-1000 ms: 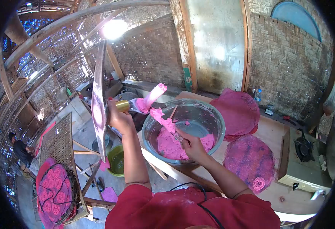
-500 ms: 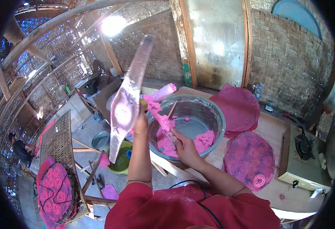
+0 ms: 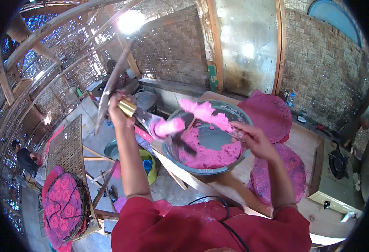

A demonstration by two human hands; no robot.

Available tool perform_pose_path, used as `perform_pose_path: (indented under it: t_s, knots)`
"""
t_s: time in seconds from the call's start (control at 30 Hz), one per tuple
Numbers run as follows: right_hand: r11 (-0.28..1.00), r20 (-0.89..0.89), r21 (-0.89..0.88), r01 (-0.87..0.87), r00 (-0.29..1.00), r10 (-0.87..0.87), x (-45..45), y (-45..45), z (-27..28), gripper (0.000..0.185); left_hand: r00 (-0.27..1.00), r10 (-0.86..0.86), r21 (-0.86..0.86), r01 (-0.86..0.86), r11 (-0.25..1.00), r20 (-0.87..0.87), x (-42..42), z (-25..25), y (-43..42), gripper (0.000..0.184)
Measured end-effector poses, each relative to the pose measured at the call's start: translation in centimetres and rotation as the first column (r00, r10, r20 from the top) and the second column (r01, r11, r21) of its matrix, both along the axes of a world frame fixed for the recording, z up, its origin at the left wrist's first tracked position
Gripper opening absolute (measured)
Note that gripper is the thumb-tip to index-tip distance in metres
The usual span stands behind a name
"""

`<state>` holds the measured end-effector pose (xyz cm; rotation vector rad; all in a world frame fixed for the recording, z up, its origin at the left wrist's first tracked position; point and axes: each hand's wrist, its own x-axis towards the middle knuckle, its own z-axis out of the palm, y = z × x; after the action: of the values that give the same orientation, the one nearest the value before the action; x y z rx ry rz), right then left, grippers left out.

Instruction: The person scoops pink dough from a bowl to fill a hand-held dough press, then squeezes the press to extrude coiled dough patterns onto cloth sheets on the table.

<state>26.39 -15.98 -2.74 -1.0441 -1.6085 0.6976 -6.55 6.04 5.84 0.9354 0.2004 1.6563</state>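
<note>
My left hand (image 3: pixel 120 110) is closed around a press-like tool with a long flat handle (image 3: pixel 116 80), a brass-coloured collar (image 3: pixel 126 108) and a tube. Bright pink dough (image 3: pixel 171 127) covers the tube's end, which points right over the basin's left rim. My right hand (image 3: pixel 253 140) grips the thin handle of a spatula-like utensil, its blade hidden under a long lump of pink dough (image 3: pixel 205 111). Below both lies a large grey basin (image 3: pixel 230 166) holding more pink dough (image 3: pixel 211 156). A dark, blurred shape crosses the basin's left side.
Pink round sheets (image 3: pixel 268 115) are stacked right of the basin on the wooden table (image 3: pixel 304 130). A gas stove (image 3: pixel 340 168) stands farther right. A green tub (image 3: pixel 152 174) sits on the floor. Left, pink spirals cover a round rack (image 3: pixel 62 206); a person (image 3: pixel 26 161) sits beyond.
My left hand has swung left, turning the tool so its flat handle is seen edge-on. My right hand has moved right and up, carrying the dough-laden utensil away from the tube.
</note>
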Motion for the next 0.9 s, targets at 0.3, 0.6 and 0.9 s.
perform_pose_path:
  t_s: [0.3,0.6,0.9]
  knots:
    - [0.980,0.445,-0.082,-0.184,0.873,0.201,-0.5,3.8,1.2,0.033,0.559,-0.829,-0.098,0.823,0.559,-0.036,2.7,-2.7,-1.6,0.015]
    - [0.986,0.604,0.107,-0.129,0.796,0.039,-1.0,2.8,-0.9,0.047,0.611,-0.780,-0.049,0.790,0.611,0.137,-0.6,-4.0,0.7,0.015]
    - [0.987,0.466,0.016,-0.159,0.875,0.133,-0.4,1.8,-1.8,0.044,0.701,-0.680,-0.096,0.708,0.700,0.215,-2.9,-6.1,3.1,0.018]
